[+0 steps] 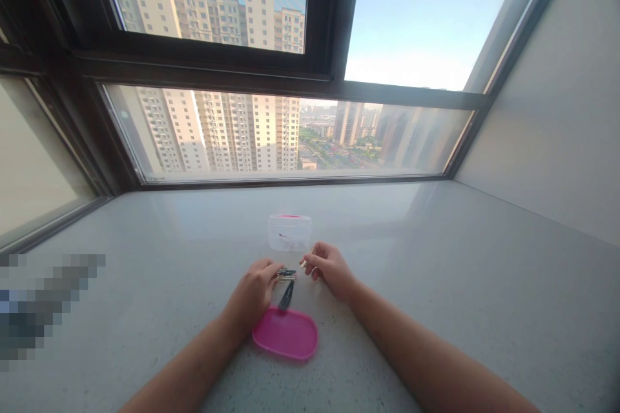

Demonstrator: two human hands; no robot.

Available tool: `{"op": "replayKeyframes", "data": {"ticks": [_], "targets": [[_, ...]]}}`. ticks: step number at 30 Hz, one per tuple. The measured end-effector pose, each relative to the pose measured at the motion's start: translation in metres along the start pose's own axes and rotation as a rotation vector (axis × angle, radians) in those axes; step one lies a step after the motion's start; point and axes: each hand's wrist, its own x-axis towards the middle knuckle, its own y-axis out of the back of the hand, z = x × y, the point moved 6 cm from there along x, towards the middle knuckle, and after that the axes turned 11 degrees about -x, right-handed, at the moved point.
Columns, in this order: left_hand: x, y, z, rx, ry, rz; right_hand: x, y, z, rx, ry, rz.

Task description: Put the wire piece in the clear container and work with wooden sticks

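Observation:
My left hand point(256, 285) closes its fingertips on a small bundle of slim black and metallic hair clips point(287, 274). Opposite it, my right hand point(330, 266) pinches a small pale, shiny piece point(303, 264), too small to name surely. A black hair clip point(287, 295) lies just below the bundle, its wide lower end at the upper rim of a pink lid point(285, 334). Beyond both hands stands a clear plastic box point(289, 232) with a little dark item visible in it; the rest of its contents is hard to make out.
The pale speckled sill point(416, 284) runs back to a dark window frame point(290, 186). A white wall point(547, 161) bounds the right side. At the left edge is a pixelated patch point(43, 306) whose content cannot be told.

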Motion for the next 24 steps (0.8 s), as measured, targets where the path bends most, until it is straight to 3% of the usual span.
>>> {"op": "replayKeyframes", "data": {"ticks": [15, 24], "targets": [[0.008, 0.007, -0.004, -0.189, 0.035, 0.137, 0.001, -0.002, -0.002, 0.154, -0.037, -0.177], [0.006, 0.007, -0.021, -0.379, 0.252, 0.153, 0.000, -0.005, -0.002, 0.212, -0.030, -0.230]]}}
